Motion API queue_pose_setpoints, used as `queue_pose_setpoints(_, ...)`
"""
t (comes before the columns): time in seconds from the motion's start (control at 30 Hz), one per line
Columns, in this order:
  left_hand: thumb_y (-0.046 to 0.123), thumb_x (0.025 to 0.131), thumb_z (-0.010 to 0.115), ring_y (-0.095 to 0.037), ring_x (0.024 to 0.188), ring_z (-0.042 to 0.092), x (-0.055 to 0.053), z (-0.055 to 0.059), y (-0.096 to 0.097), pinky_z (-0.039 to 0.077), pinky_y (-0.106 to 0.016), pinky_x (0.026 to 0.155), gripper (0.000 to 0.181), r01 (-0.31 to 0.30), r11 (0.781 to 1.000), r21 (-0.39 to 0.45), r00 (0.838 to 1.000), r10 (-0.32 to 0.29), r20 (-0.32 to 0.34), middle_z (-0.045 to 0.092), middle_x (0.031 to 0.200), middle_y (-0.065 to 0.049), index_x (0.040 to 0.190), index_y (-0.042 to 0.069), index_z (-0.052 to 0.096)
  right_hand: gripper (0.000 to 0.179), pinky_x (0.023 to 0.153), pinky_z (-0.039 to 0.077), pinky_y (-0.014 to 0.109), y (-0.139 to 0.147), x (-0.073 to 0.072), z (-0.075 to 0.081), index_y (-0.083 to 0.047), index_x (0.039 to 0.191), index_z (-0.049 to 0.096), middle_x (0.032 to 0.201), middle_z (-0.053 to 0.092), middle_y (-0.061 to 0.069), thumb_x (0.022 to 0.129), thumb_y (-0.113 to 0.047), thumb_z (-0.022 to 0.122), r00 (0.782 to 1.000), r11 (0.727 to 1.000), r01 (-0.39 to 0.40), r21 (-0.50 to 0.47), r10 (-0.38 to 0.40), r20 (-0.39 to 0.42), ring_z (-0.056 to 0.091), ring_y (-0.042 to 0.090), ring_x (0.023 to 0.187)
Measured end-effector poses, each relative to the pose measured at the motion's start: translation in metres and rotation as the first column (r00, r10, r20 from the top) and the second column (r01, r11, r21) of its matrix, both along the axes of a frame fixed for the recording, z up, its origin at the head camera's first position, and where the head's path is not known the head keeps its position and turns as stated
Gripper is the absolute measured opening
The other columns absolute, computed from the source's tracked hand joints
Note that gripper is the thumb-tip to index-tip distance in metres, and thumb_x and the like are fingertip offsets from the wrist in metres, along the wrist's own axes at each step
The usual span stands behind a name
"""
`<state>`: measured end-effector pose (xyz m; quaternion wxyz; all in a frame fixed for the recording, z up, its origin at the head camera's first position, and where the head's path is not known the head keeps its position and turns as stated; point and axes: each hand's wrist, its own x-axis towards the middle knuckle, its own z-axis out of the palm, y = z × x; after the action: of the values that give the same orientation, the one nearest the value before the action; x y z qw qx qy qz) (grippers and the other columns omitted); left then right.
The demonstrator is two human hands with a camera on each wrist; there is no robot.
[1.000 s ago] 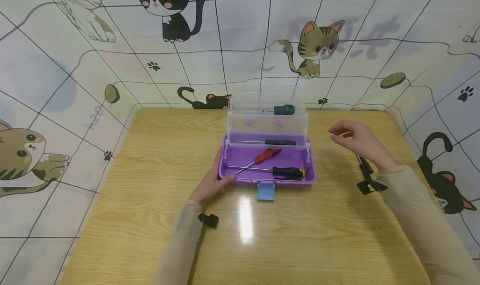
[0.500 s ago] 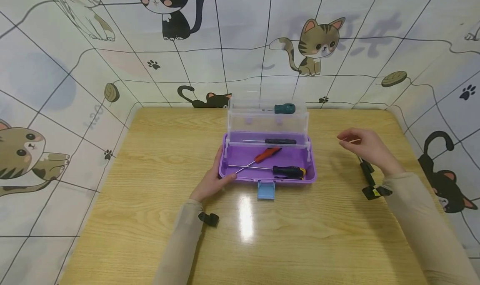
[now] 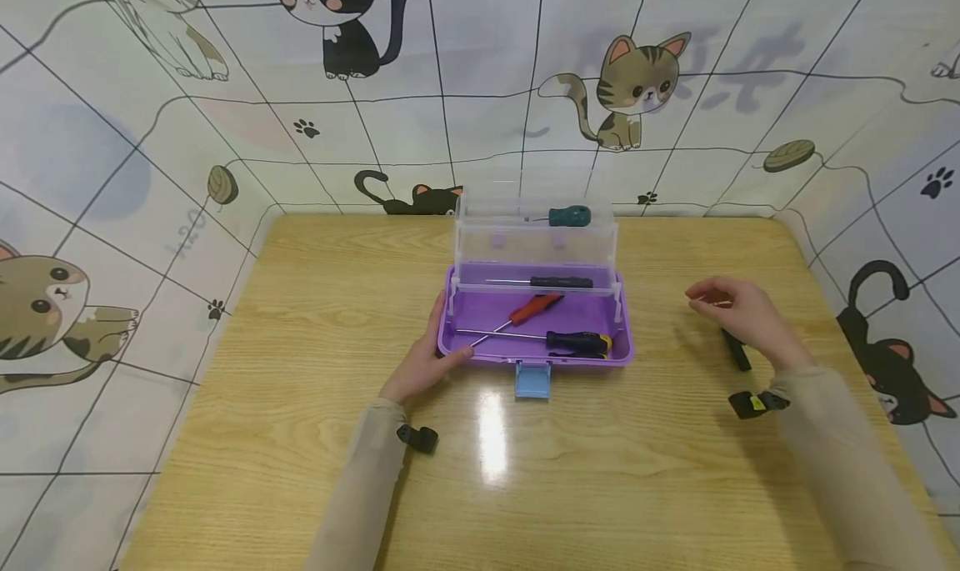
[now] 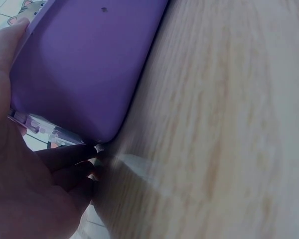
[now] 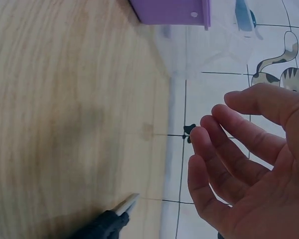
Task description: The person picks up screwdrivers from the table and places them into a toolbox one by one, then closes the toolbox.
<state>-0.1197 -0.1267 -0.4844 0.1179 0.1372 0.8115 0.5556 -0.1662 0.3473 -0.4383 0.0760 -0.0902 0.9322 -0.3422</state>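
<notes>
Backing everything, a cat-print wall (image 3: 483, 21) with black grid lines. Wood-grain table (image 3: 300, 321) below. 2 pale sleeves, left sleeve (image 3: 356, 492) and right sleeve (image 3: 847, 463), reach in over it.

Purple toolbox (image 3: 588, 314) sits on the table, mid-view, near the far edge. Translucent lid section (image 3: 525, 250) raised along its back.

Right hand (image 3: 752, 321): well to the right of the toolbox, above the table; fingers loosely bent, thumb apart from the fingertips. Left hand (image 3: 420, 361): gripping the toolbox's near left corner, thumb along the front rim, fingers around the end.

Contents, by length. Black-and-yellow screwdriver (image 3: 573, 342), along the front, shaft pointing left. Slim black screwdriver (image 3: 561, 282), at the back; cannot tell if in purple base or translucent section. Red screwdriver (image 3: 534, 310), diagonal, its shaft crossing the black-and-yellow one's. Teal-handled screwdriver (image 3: 572, 216), high in the translucent section. Small dark item (image 3: 577, 356), against the front wall, type unclear.

Outside: dark-handled tool (image 3: 736, 351), pale-tipped, on the table below the right hand, partly hidden. 1 light-blue latch (image 3: 533, 381), front.
</notes>
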Motion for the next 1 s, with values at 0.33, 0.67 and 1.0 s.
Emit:
queue_pose_setpoints(0.33, 0.016, 0.092, 0.067, -0.044, 0.136, 0.026, 0.004, 0.015, 0.001, 0.020, -0.051, 0.112, 0.097, 0.017, 0.999, -0.039, 0.999, -0.015, 0.028, 0.008, 0.157, -0.022, 0.155, 0.011, -0.007, 0.031, 0.069, 0.045, 0.017, 0.011, 0.018, -0.020, 0.004, 0.118, 0.062, 0.114, 0.062, 0.025, 0.098, -0.019, 0.059, 0.999, 0.999, 0.034, -0.021, -0.033, 0.044, 0.056, 0.007, 0.092)
queue_pose_setpoints(0.67, 0.021, 0.092, 0.067, -0.044, 0.136, 0.027, 0.000, -0.002, -0.002, 0.020, -0.051, 0.112, 0.098, 0.001, 0.999, -0.040, 1.000, 0.000, 0.028, 0.009, 0.158, -0.019, 0.156, 0.020, -0.008, 0.034, 0.070, 0.042, 0.010, 0.027, 0.033, -0.033, 0.005, 0.120, 0.060, 0.117, 0.059, 0.027, 0.098, -0.020, 0.059, 0.995, 0.993, 0.094, -0.076, -0.092, 0.027, 0.046, -0.017, 0.086)
queue_pose_setpoints(1.0, 0.026, 0.090, 0.070, -0.039, 0.136, 0.029, -0.009, -0.030, -0.007, 0.021, -0.050, 0.112, 0.101, -0.018, 0.999, -0.050, 1.000, 0.017, -0.008, 0.012, 0.159, -0.013, 0.156, 0.027, -0.007, 0.033, 0.067, 0.044, 0.014, 0.040, 0.045, -0.041, 0.003, 0.119, 0.062, 0.110, 0.064, 0.011, 0.097, -0.021, 0.061, 0.986, 0.983, 0.169, -0.075, -0.168, 0.021, 0.049, -0.012, 0.086)
